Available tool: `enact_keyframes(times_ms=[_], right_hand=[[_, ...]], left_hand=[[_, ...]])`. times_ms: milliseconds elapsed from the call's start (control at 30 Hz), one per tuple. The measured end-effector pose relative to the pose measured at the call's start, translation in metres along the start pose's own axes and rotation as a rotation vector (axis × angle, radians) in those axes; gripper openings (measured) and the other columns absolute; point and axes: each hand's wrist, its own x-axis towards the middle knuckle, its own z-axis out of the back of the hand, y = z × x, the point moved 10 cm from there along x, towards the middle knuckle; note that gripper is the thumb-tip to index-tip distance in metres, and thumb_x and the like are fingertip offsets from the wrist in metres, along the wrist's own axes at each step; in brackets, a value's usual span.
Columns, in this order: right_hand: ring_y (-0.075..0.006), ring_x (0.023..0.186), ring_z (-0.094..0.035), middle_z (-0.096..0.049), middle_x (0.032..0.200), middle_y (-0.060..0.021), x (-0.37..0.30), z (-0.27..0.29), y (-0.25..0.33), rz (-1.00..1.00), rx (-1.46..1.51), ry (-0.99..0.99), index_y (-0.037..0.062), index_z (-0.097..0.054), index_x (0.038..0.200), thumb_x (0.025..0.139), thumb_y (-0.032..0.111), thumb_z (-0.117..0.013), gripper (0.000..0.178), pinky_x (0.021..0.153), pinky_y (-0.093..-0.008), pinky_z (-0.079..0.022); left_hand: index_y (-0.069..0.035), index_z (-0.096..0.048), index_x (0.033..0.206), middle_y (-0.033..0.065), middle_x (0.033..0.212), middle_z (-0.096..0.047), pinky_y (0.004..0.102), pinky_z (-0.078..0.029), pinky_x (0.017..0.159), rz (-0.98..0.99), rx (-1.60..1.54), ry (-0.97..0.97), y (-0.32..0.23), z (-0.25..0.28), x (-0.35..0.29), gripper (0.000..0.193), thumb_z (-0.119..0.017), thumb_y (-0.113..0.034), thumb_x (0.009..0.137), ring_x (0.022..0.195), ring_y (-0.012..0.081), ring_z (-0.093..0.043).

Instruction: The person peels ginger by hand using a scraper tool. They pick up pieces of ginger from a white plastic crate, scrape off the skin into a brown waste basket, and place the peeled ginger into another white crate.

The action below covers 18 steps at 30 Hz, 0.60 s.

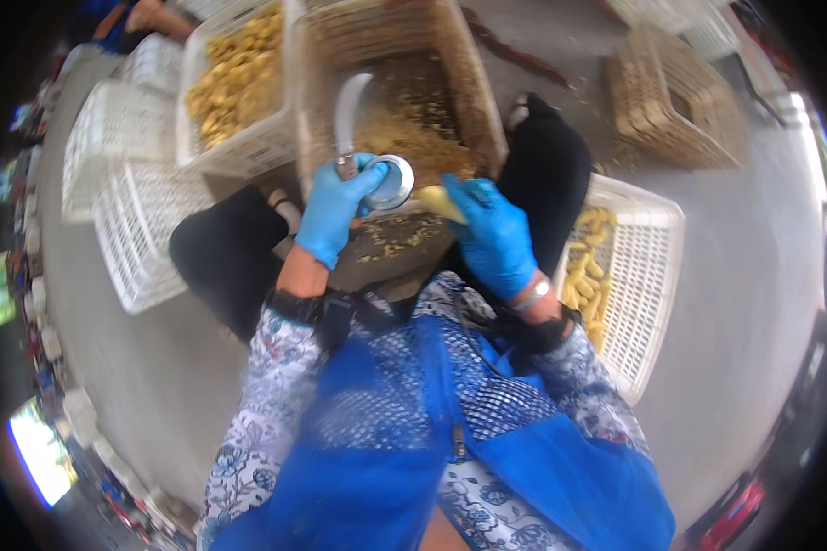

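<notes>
My left hand (334, 211), in a blue glove, is closed round a knife (347, 115) with a curved blade that points away from me. At the same hand's thumb and fingers is a round metal piece (396, 184) with a shiny rim; whether it joins the knife I cannot tell. My right hand (498, 237), also gloved in blue, grips a pale yellow, elongated piece of produce (441, 204) close to the metal rim. Both hands are over the near end of a dirty, deep crate (473, 83) with yellowish scraps inside.
A white crate (248, 162) of yellow-brown pieces stands at the far left, beside white baskets (142, 234). By my right leg, a white basket (648, 275) holds long yellow pieces (583, 280). Brownish stacked baskets (675, 110) stand far right. Another person's arm (159, 18) shows top left.
</notes>
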Motion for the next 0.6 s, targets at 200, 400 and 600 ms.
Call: enact_keyframes(times_ms=[200, 400, 600], right_hand=[[-0.0333, 0.08, -0.062, -0.058, 0.098, -0.0159, -0.004, 0.003, 0.01, 0.01, 0.031, 0.004, 0.0012, -0.055, 0.12, 0.074, 0.005, -0.066, 0.047, 0.063, -0.0366, -0.052], [-0.029, 0.089, -0.062, -0.06, 0.1, -0.0135, -0.04, 0.099, -0.037, -0.228, 0.189, -0.421, 0.0021, -0.061, 0.111, 0.076, -0.001, -0.069, 0.036, 0.079, -0.0332, -0.049], [-0.0142, 0.087, -0.059, -0.063, 0.103, -0.0072, -0.212, 0.141, -0.173, -0.829, 0.378, -0.758, -0.004, -0.059, 0.116, 0.085, -0.003, -0.059, 0.031, 0.079, -0.0234, -0.049]], left_hand=[[-0.001, -0.067, 0.095, 0.0016, 0.074, -0.062, 0.0224, -0.045, 0.051, -0.062, 0.088, 0.032, 0.015, -0.002, 0.015, 0.023, -0.069, -0.02, 0.082, 0.059, 0.0065, -0.055], [-0.001, -0.066, 0.098, 0.0041, 0.077, -0.064, 0.0236, -0.044, 0.047, 0.098, -0.113, -0.019, 0.03, 0.015, 0.014, 0.024, -0.068, -0.017, 0.081, 0.058, 0.009, -0.057], [-0.002, -0.065, 0.098, 0.002, 0.081, -0.065, 0.0246, -0.047, 0.058, -0.11, 0.113, -0.007, -0.011, 0.054, 0.049, 0.028, -0.069, -0.024, 0.081, 0.068, 0.0104, -0.06]])
